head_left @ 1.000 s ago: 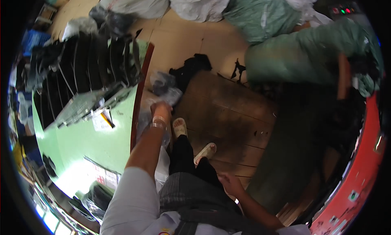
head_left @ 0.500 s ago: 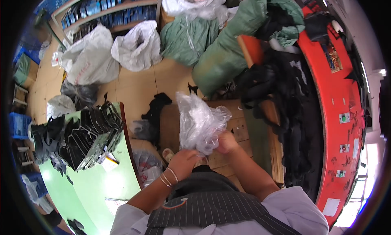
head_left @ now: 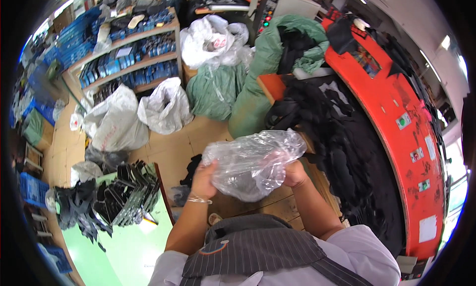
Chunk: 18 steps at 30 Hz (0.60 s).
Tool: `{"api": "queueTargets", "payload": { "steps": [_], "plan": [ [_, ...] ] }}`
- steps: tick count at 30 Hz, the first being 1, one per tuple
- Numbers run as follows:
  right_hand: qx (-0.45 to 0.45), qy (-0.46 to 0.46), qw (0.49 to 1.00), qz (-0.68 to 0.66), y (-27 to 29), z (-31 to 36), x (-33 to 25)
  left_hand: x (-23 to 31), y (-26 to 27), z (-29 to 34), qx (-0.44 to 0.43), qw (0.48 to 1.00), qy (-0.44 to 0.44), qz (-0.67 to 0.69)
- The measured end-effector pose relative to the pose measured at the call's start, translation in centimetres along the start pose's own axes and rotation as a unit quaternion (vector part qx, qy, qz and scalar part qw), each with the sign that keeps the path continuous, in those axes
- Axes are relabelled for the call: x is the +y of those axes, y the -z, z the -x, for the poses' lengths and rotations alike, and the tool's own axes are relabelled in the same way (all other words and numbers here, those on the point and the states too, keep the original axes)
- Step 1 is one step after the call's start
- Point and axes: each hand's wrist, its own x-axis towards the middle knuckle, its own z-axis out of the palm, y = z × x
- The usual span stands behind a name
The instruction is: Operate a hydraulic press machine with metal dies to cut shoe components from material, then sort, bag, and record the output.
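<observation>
A crumpled clear plastic bag [head_left: 243,167] is stretched between my two hands in front of my body. My left hand [head_left: 203,181] grips its left side, a bracelet round the wrist. At its right side my right hand [head_left: 295,174] is closed on the plastic. Some fingers are hidden behind or inside the film, and the left hand is slightly blurred. Nothing can be made out within the bag.
To the left, black cut pieces [head_left: 124,194] lie on a light green table [head_left: 134,241]. Ahead stand white sacks [head_left: 166,107] and green sacks [head_left: 215,92] beside a shelf [head_left: 134,72]. On the right, black material [head_left: 332,152] lies along a red machine [head_left: 391,132].
The bag has gone from a bunched, upright shape to one spread sideways. My hands have moved up and farther apart. The view has tilted up, showing more of the room ahead.
</observation>
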Motion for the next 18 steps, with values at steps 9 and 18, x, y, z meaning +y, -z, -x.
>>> {"api": "queueTargets", "payload": {
  "steps": [9,18],
  "plan": [
    [0.098,0.175,0.939,0.281,1.9,1.8,-5.2,7.8,-0.3,-1.4,0.184,0.958,-0.183,-0.124],
    [0.141,0.065,0.906,0.393,0.6,-1.5,-4.0,1.7,-11.8,-2.9,-0.231,0.798,0.056,-0.554]
  ]
}}
